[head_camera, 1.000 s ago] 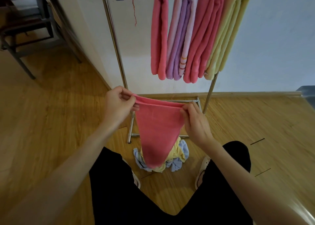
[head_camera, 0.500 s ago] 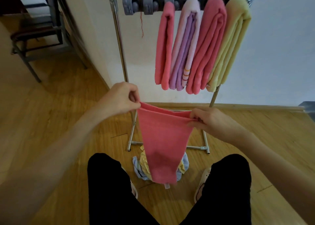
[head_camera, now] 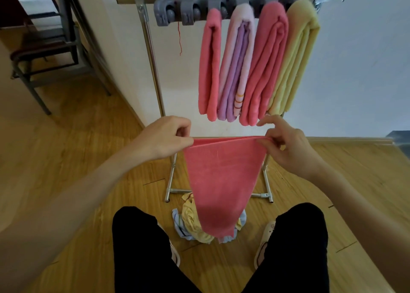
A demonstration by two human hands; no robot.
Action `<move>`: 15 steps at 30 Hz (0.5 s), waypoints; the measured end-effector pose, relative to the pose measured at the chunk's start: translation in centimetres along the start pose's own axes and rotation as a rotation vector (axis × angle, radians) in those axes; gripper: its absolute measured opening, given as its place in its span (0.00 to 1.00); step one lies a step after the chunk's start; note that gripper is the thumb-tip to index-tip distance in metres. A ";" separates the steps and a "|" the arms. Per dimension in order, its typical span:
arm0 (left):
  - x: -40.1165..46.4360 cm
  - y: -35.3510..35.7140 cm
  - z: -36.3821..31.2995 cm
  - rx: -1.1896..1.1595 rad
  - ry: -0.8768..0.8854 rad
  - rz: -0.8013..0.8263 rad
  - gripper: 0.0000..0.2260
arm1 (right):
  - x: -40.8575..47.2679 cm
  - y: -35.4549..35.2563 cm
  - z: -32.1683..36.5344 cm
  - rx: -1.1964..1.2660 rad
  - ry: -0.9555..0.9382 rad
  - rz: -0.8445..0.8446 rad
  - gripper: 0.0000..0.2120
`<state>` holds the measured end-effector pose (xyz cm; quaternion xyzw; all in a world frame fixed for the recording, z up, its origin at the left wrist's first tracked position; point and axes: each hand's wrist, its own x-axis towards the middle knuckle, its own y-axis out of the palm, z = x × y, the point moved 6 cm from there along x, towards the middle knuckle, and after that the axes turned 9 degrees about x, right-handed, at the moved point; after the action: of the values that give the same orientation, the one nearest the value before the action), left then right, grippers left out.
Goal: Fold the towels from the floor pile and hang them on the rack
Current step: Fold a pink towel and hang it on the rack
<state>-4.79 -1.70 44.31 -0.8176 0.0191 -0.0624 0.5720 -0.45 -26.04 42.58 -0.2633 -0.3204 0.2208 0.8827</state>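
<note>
Left hand, right hand – pinching pink towel corners, rack behind

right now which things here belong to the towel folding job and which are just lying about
Part of the job:
- pink towel, pinched at its top corners by the left hand and right hand
- floor pile
- rack with four folded towels hanging on it

Just lying about:
- chair
- red thread dangling from the rack

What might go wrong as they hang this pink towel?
The folded pink towel is only pinched at its top corners by the left hand and right hand; it might slip onto the crumpled floor pile. The metal rack seems crowded at right; only the two left grey clips look free.
</note>
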 end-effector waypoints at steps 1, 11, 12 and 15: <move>0.0 0.2 -0.3 -0.005 0.016 -0.014 0.05 | 0.3 -0.2 0.1 0.006 0.000 -0.034 0.07; -2.0 3.6 -4.9 -0.048 0.300 0.248 0.22 | 1.4 1.3 -1.6 0.048 0.165 -0.130 0.03; -2.2 4.1 -4.9 -0.037 0.319 0.283 0.24 | 1.5 1.4 -1.5 0.049 0.166 -0.126 0.04; -2.8 4.6 -5.0 -0.038 0.350 0.353 0.20 | 1.8 1.8 -1.1 0.058 0.159 -0.109 0.03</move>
<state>-7.97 -7.71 41.48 -0.7891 0.2615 -0.1020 0.5464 1.16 -24.08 41.57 -0.2365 -0.2568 0.1603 0.9233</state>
